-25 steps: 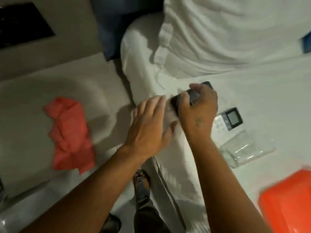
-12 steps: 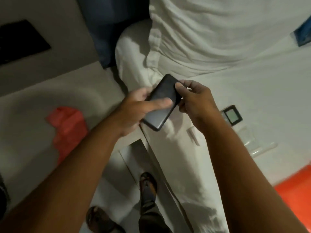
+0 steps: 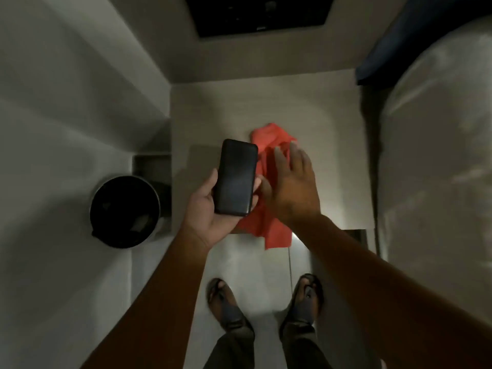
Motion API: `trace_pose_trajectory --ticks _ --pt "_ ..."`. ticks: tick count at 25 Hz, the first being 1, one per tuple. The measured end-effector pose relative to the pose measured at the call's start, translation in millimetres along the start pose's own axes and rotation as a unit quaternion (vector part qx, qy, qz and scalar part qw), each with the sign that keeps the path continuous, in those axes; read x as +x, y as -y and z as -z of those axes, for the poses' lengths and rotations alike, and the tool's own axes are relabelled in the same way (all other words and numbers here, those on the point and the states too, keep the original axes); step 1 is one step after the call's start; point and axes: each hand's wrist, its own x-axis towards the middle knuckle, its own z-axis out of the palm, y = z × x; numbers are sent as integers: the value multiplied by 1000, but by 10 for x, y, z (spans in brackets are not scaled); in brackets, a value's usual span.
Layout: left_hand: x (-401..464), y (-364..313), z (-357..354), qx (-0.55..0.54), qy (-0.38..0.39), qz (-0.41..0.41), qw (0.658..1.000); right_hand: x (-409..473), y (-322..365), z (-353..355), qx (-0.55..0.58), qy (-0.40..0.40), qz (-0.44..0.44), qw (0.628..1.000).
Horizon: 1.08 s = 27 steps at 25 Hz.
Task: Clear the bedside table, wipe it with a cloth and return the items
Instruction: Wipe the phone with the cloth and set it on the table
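1. A dark phone [image 3: 235,178] is being held in the left hand [image 3: 210,209]. The fingers are being wrapped around its lower half, and its screen is being kept face up.

2. The phone's long side is being pointed away from the body, toward the far edge of the bedside table [image 3: 330,134]. The top half is sticking out past the fingers.

3. The right hand [image 3: 292,185] is being held open and flat, with nothing gripped in it. It is being lowered over the red cloth [image 3: 269,225], just to the right of the phone grip. Whether the cloth is being touched cannot be told.

4. The cloth is lying crumpled on the table, under and beyond the right hand. One corner is hanging over the near edge.

5. The bare table top is lying just past the phone, in front of the left hand. That hand is the nearer one to the free spot, so the phone is probably about to be put back there.

6. Half a second ago the phone was being gripped by both hands over the white bed [image 3: 439,169]. Now it is being held by the left hand alone, over the table.

7. The view has been turned from the bed to the table. A black bin [image 3: 125,211] is standing well left of the grip.
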Motion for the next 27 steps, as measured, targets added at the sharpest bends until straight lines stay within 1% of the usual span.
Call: trace_pose_trajectory --ticks 1,2,4,5,6,7,8,9,10,11,12,13,14,15,16,17,18,19,20,21,22,23,24,25,26,27 --pt "4 -62 142 -20 -2 -12 1000 35 59 -185 -45 23 24 998" --pt "10 -114 277 -39 -11 -23 999 57 91 -353 -82 30 40 995" --pt "49 -170 428 -54 -27 -31 998 116 38 -499 -110 16 46 993" --pt "73 -186 477 -57 -37 -36 997 161 5 -494 -96 0 38 995" --pt "98 -193 486 -61 -52 -43 996 227 -33 -450 -55 -22 21 998" --pt "124 -180 474 -60 -60 -50 995 280 -48 -368 10 -42 -5 999" --pt "152 -172 442 -59 -72 -56 994 288 -12 -293 87 -63 -14 994" --pt "164 -163 421 -58 -87 -57 993 209 91 -230 140 -74 12 987" --pt "164 -130 364 -53 -109 -55 991 54 221 -218 171 -68 64 981" --pt "172 -55 340 -44 -131 -48 989 -185 404 -248 171 -32 126 977" --pt "172 79 342 -22 -154 -35 987 -400 553 -295 135 7 190 972" --pt "144 232 335 1 -162 -23 986 -449 637 -326 83 28 233 969" --pt "102 360 298 12 -146 -12 989 -311 675 -307 45 19 254 966" --pt "72 447 260 -13 -123 -5 992 -61 694 -269 17 9 234 972" --pt "43 474 201 -46 -110 -25 993 222 700 -216 4 -4 178 984" --pt "-11 409 165 -58 -99 -55 992 417 691 -160 14 -4 113 994" --pt "14 370 114 -91 -69 -64 991 467 691 -127 34 -2 77 996" --pt "85 441 99 -96 -68 -81 990 361 678 -146 50 -1 80 996" --pt "127 457 179 -143 -50 -84 985 110 684 -229 54 15 115 992" --pt "54 412 151 -91 -96 -100 986 -233 742 -275 50 48 160 985" --pt "9 390 115 36 -214 -144 966 -530 764 -291 48 73 191 978" --pt "16 418 120 46 -276 -143 949 -623 745 -275 49 91 200 974" --pt "58 434 138 -36 -169 -65 983 -508 722 -243 43 85 211 973" --pt "44 452 74 -81 -90 -48 991 -287 724 -213 30 56 212 975" --pt "10 441 103 -68 -106 -50 991 -35 728 -196 15 27 190 981" --pt "-18 400 171 -58 -107 -58 991 201 740 -190 4 13 159 987"
